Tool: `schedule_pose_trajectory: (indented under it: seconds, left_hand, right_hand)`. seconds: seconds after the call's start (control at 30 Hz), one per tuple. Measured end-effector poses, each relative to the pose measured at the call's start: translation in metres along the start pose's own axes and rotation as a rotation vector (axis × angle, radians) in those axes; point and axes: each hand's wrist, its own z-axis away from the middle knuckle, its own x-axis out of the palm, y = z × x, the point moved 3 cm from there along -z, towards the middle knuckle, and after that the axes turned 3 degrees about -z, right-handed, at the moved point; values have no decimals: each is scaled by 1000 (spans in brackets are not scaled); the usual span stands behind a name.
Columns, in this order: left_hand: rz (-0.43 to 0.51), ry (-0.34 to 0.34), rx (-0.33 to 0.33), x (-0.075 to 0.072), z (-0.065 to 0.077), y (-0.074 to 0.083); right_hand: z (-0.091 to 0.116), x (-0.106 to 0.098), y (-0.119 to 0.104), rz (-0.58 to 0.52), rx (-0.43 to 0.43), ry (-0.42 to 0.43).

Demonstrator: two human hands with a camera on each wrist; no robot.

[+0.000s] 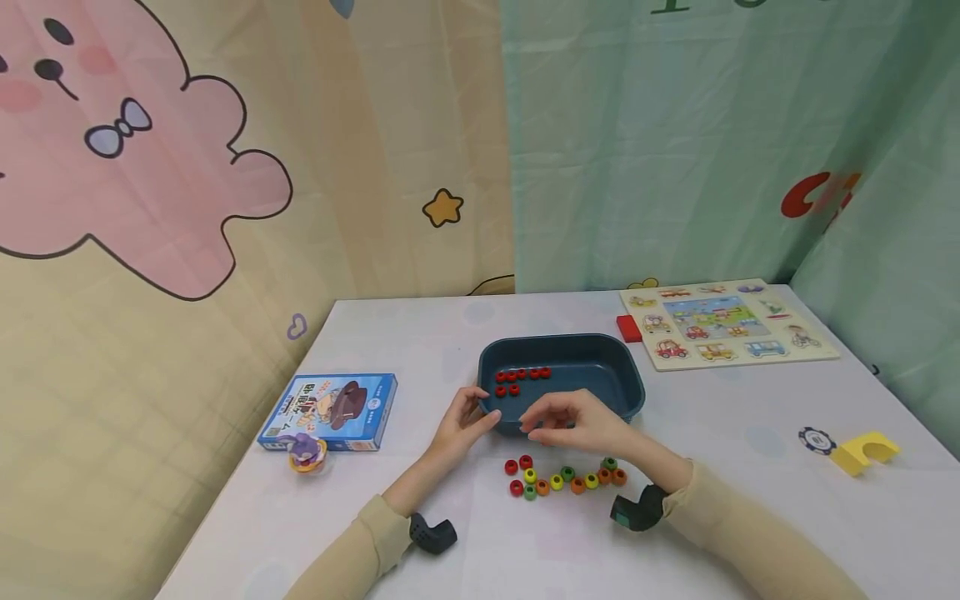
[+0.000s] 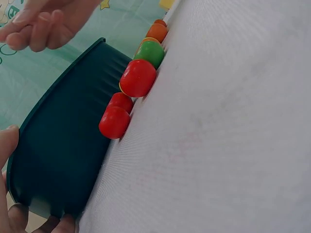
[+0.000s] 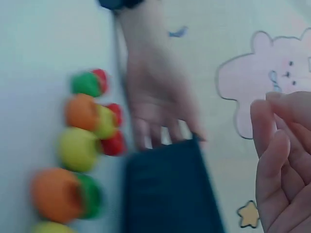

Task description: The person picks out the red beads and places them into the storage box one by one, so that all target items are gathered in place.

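A dark teal tray [image 1: 592, 379] stands mid-table, with several red beads [image 1: 545, 372] inside toward its left side. My left hand [image 1: 462, 421] grips its front left corner, thumb at the rim and fingers against the outer wall [image 2: 58, 131]. Over the tray's front edge hovers my right hand [image 1: 573, 419], fingers loosely bent, with nothing visible between thumb and fingertips in the right wrist view. Below it on the table lie loose beads in a rough row: red [image 1: 516, 487], yellow [image 1: 556, 482], green [image 1: 567, 473] and orange [image 1: 577, 485].
To the left sit a blue game box [image 1: 322, 408] and a small purple toy figure [image 1: 306, 452]. A wooden picture puzzle [image 1: 720, 325] and a red block [image 1: 628, 328] lie at the back right. A yellow arch block [image 1: 864, 452] and a round chip [image 1: 817, 441] are farther right.
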Motion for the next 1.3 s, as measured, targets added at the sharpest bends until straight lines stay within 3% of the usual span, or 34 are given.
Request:
schedule_pose_trajectory:
  seconds: [0.3, 0.43, 1.07, 1.3]
  left_hand:
    - [2, 4, -24, -1, 0, -1]
    - [13, 3, -23, -1, 0, -2]
    - [11, 5, -20, -2, -1, -2]
    - [14, -5, -5, -2, -1, -2]
  right_hand:
    - [15, 29, 58, 145, 144, -60]
    - [16, 32, 70, 171, 148, -69]
    - [16, 35, 84, 247, 178, -36]
    - [16, 34, 76, 330, 155, -11]
